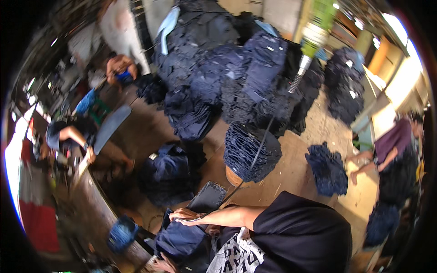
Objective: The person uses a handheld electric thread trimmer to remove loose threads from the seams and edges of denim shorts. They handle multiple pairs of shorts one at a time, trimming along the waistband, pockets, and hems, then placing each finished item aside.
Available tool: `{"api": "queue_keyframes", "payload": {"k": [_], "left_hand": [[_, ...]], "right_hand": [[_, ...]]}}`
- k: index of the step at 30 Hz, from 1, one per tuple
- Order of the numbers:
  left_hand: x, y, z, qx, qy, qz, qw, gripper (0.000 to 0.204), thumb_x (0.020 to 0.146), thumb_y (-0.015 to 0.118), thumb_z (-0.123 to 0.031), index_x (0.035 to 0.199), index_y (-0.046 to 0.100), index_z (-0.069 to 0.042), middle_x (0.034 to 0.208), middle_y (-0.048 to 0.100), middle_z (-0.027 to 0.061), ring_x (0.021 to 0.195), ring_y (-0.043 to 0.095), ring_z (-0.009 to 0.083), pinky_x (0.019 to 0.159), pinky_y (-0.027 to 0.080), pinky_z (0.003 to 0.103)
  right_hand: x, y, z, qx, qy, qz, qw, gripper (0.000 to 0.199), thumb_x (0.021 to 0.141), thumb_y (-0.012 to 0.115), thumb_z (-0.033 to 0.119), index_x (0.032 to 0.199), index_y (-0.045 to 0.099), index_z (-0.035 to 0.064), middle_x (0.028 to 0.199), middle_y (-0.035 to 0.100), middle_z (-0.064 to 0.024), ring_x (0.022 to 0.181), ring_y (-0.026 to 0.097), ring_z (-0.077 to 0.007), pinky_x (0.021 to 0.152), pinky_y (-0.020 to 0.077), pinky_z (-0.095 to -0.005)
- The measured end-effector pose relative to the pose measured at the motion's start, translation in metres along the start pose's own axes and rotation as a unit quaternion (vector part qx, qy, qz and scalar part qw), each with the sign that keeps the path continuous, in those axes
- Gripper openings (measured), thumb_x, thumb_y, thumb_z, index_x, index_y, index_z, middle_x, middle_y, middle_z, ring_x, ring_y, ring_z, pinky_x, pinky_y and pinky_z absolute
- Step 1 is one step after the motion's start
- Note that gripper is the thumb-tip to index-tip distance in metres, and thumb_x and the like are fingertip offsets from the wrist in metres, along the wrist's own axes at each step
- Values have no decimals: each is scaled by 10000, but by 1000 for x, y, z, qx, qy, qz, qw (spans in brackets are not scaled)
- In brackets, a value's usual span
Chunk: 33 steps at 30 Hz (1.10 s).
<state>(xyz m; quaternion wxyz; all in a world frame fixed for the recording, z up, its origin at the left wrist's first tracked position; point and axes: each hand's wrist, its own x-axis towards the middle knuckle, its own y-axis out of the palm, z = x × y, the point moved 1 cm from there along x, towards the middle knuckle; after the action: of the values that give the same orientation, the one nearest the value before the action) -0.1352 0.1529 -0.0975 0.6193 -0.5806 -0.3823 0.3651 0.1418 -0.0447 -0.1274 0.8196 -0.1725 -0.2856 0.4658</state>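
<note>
My right hand (184, 215) lies over dark blue denim trousers (182, 241) spread in front of my lap. Its fingers are curled around the end of a thin dark flexible shaft (259, 152), whose tip I cannot make out. That shaft runs up to a hanging green power tool (318, 25) with a metal spring (298, 75) at its lower end. Lower down, my left hand (164, 264) rests at the near edge of the denim with its fingers stretched out. A flat dark denim piece (208, 196) sticks out beyond my right hand.
A neat stack of folded jeans (252, 152) stands ahead; a huge heap of dark garments (214, 59) rises behind it. Denim piles (166, 168) (327, 168) lie left and right. Co-workers sit left (68, 136), far left (120, 70) and right (396, 141). A wooden ledge (98, 204) runs beside me.
</note>
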Motion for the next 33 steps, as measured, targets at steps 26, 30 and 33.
{"api": "queue_keyframes", "payload": {"k": [26, 30, 33], "left_hand": [[-296, -4, -450, -563, -71, 469, 676, 305, 964, 732, -187, 1227, 770, -37, 1095, 796, 201, 1046, 766, 346, 911, 585, 434], [-265, 0, -323, -553, -176, 375, 723, 606, 989, 717, -508, 1167, 735, 71, 1012, 774, 269, 970, 765, 342, 854, 583, 466], [-279, 2, -226, -485, -14, 204, 850, 478, 1044, 735, -406, 1116, 749, 66, 1009, 769, 273, 933, 772, 417, 810, 576, 484]], "right_hand": [[-272, -407, -31, -247, 195, -169, 934, 177, 1063, 677, 98, 1165, 745, -30, 1111, 791, -217, 1034, 779, -377, 925, 602, -465], [-293, -330, -16, -156, 165, -81, 971, 160, 998, 743, 37, 1147, 744, -22, 1098, 790, -197, 995, 772, -331, 904, 605, -437], [-305, -253, 6, -15, 234, -23, 972, 189, 964, 790, 41, 1139, 738, -9, 1083, 792, -164, 966, 771, -270, 907, 604, -395]]}}
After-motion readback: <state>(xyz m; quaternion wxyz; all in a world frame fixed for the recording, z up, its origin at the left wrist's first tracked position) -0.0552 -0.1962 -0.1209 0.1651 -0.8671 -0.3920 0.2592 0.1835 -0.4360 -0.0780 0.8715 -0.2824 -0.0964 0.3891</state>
